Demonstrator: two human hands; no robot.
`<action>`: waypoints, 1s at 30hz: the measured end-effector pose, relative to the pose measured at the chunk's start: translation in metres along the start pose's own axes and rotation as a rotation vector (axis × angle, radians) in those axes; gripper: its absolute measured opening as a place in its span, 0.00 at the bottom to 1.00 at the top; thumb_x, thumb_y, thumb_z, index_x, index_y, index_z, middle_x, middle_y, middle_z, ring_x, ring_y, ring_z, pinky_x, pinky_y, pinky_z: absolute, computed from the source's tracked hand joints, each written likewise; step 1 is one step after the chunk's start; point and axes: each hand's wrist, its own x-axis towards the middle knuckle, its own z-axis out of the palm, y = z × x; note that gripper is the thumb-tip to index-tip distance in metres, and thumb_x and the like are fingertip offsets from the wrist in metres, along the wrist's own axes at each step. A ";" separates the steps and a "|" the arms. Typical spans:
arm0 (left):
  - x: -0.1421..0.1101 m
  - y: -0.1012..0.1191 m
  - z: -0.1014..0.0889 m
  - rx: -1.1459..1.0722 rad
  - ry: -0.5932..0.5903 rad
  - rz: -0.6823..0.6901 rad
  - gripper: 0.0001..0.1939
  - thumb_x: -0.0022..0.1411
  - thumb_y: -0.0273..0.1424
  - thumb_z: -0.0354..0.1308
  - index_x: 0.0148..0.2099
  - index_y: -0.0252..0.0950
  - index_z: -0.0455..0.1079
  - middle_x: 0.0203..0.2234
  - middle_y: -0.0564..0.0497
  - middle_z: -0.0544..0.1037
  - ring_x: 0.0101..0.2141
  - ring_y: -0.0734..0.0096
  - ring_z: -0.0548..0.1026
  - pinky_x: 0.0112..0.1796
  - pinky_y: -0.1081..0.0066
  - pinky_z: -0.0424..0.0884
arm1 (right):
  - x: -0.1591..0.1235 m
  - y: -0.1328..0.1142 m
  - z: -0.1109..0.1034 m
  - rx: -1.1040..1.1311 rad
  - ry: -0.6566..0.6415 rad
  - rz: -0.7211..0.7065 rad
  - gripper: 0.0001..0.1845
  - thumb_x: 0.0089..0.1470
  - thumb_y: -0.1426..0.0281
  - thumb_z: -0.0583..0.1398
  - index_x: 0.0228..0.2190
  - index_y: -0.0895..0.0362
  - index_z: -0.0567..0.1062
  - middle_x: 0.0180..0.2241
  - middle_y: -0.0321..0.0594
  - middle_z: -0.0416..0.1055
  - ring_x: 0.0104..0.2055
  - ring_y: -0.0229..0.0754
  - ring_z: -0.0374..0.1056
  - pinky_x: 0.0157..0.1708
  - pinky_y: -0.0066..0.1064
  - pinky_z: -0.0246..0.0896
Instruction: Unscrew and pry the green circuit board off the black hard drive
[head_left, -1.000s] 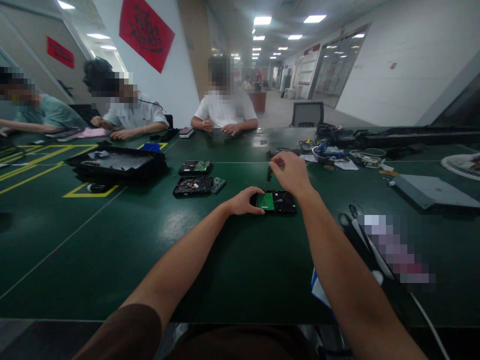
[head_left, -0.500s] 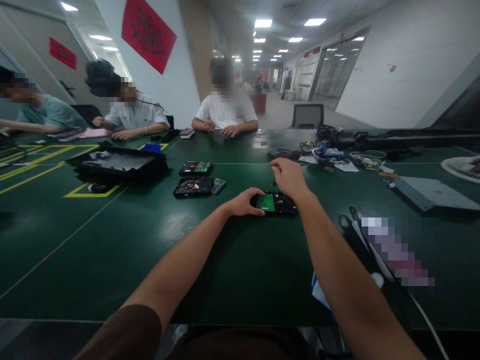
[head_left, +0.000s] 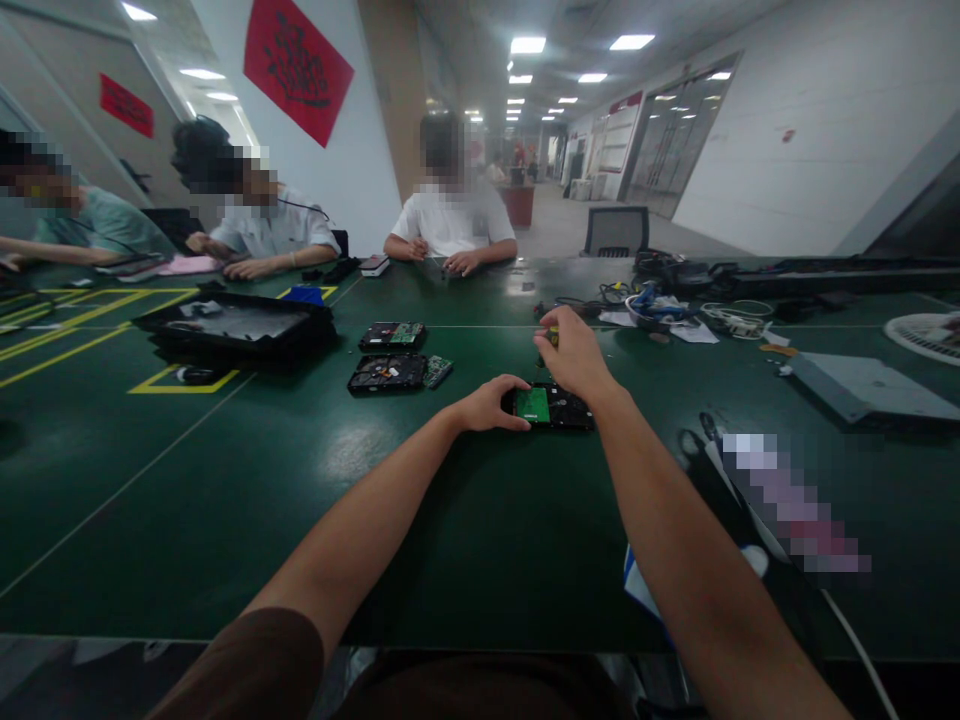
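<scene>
A black hard drive (head_left: 559, 408) with a green circuit board on top lies on the dark green table (head_left: 225, 480) in front of me. My left hand (head_left: 491, 402) rests on its left end, fingers curled over the edge. My right hand (head_left: 574, 352) hovers just behind the drive, closed round a small screwdriver with a yellow and dark handle (head_left: 546, 340); only the handle's end shows past my fingers.
Two more opened hard drives (head_left: 390, 372) and a loose circuit board (head_left: 437, 370) lie to the left. A black tray (head_left: 232, 325) sits further left. Cables and tools (head_left: 660, 300) lie at the back right, a grey plate (head_left: 862, 385) at right. Three people sit across the table.
My right hand dropped from above the drive with the screwdriver upright to a lower spot behind it, and the grip shifted so the handle points left. My left hand stayed put.
</scene>
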 end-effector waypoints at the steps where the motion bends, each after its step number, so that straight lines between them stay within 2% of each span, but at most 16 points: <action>1: 0.000 0.001 0.000 0.004 0.000 0.000 0.43 0.46 0.48 0.73 0.62 0.41 0.67 0.57 0.45 0.71 0.57 0.51 0.70 0.58 0.55 0.66 | 0.000 0.001 0.000 -0.001 0.016 0.012 0.09 0.57 0.69 0.61 0.41 0.54 0.70 0.43 0.48 0.75 0.47 0.52 0.71 0.50 0.45 0.64; 3: 0.000 0.001 -0.001 0.010 0.001 -0.002 0.43 0.46 0.48 0.73 0.62 0.41 0.67 0.57 0.45 0.71 0.57 0.50 0.70 0.58 0.54 0.66 | -0.001 0.002 0.002 -0.006 0.032 0.021 0.11 0.56 0.64 0.64 0.40 0.54 0.71 0.42 0.47 0.77 0.45 0.52 0.72 0.49 0.45 0.65; 6: 0.001 0.000 -0.001 0.012 -0.003 -0.010 0.43 0.46 0.48 0.73 0.62 0.41 0.67 0.58 0.44 0.71 0.57 0.50 0.70 0.58 0.55 0.66 | -0.002 0.004 0.005 -0.030 0.011 -0.008 0.13 0.59 0.60 0.62 0.41 0.55 0.75 0.43 0.48 0.78 0.47 0.53 0.73 0.50 0.45 0.65; 9: 0.001 -0.003 0.001 0.014 0.007 -0.011 0.43 0.46 0.48 0.74 0.62 0.40 0.67 0.58 0.44 0.70 0.58 0.50 0.69 0.59 0.55 0.65 | -0.002 0.004 0.008 -0.050 -0.015 -0.043 0.18 0.62 0.64 0.58 0.49 0.59 0.76 0.50 0.51 0.77 0.52 0.53 0.72 0.55 0.45 0.63; 13: 0.002 -0.006 0.004 0.004 0.022 -0.004 0.43 0.46 0.47 0.74 0.62 0.41 0.67 0.58 0.44 0.71 0.58 0.52 0.70 0.60 0.56 0.65 | -0.002 -0.001 0.010 -0.025 -0.064 -0.059 0.24 0.61 0.71 0.54 0.57 0.61 0.72 0.54 0.52 0.75 0.56 0.52 0.71 0.59 0.43 0.62; 16: 0.001 -0.006 0.004 -0.008 0.024 0.000 0.42 0.46 0.47 0.74 0.61 0.41 0.67 0.58 0.45 0.71 0.57 0.52 0.70 0.60 0.56 0.65 | -0.003 -0.004 0.009 -0.022 -0.076 -0.054 0.23 0.61 0.70 0.54 0.56 0.59 0.71 0.52 0.52 0.76 0.53 0.54 0.72 0.56 0.46 0.64; 18: 0.001 -0.006 0.004 -0.009 0.020 0.004 0.42 0.46 0.47 0.74 0.61 0.41 0.67 0.58 0.45 0.71 0.58 0.52 0.69 0.60 0.56 0.65 | -0.004 -0.004 0.008 -0.034 -0.053 -0.008 0.21 0.61 0.68 0.56 0.55 0.58 0.70 0.47 0.52 0.78 0.48 0.56 0.74 0.50 0.48 0.66; 22: 0.002 -0.005 0.002 0.002 0.015 0.005 0.43 0.46 0.48 0.74 0.62 0.40 0.67 0.58 0.44 0.71 0.57 0.51 0.69 0.59 0.56 0.65 | -0.005 -0.003 0.006 -0.015 0.003 0.076 0.17 0.61 0.65 0.58 0.50 0.55 0.68 0.40 0.49 0.78 0.38 0.53 0.74 0.42 0.45 0.66; 25: 0.002 -0.005 0.002 0.008 0.008 0.000 0.44 0.46 0.48 0.74 0.62 0.40 0.66 0.58 0.44 0.70 0.58 0.51 0.69 0.59 0.55 0.65 | -0.005 -0.001 0.006 -0.016 0.000 0.026 0.13 0.61 0.65 0.59 0.47 0.54 0.69 0.42 0.49 0.77 0.40 0.52 0.73 0.43 0.45 0.65; 30: 0.001 -0.005 0.002 0.010 -0.002 -0.014 0.44 0.47 0.49 0.73 0.63 0.41 0.66 0.59 0.44 0.70 0.58 0.50 0.69 0.60 0.55 0.65 | -0.002 0.003 0.004 -0.028 0.006 -0.013 0.13 0.57 0.73 0.58 0.45 0.54 0.70 0.45 0.50 0.75 0.44 0.53 0.73 0.47 0.46 0.65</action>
